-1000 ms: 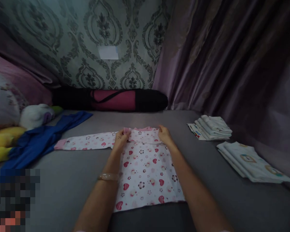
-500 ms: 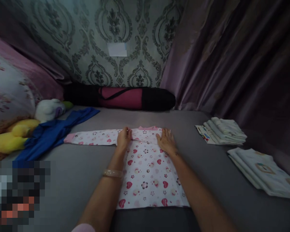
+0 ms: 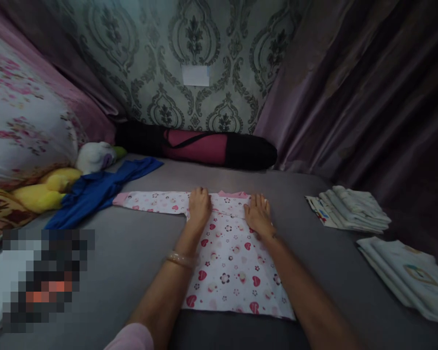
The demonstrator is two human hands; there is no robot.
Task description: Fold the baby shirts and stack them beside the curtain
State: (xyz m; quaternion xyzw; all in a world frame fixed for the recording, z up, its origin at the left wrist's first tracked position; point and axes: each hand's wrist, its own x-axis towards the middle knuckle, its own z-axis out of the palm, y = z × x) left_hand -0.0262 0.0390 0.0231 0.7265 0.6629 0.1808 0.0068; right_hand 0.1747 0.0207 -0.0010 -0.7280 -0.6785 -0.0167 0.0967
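Observation:
A white shirt with red hearts and flowers (image 3: 229, 272) lies flat on the grey sheet, its pink collar at the far edge. One sleeve stretches out to the left and ends in a pink cuff; the other lies folded across the chest. My left hand (image 3: 200, 206) rests on the shirt near the left shoulder, palm down, its fingers bent and close together. At the right shoulder my right hand (image 3: 259, 215) lies flat on the cloth with its fingers spread.
Folded clothes (image 3: 354, 209) lie in a stack at the right, with another folded pile (image 3: 409, 277) nearer. Blue cloth (image 3: 95, 189) and a yellow plush toy (image 3: 47, 189) are at the left. A black and pink long bag (image 3: 197, 147) lies along the wall.
The view has shifted, so the scene appears farther right. My left hand has turned palm down and lies flatter on the shoulder. My right hand stays at the right shoulder.

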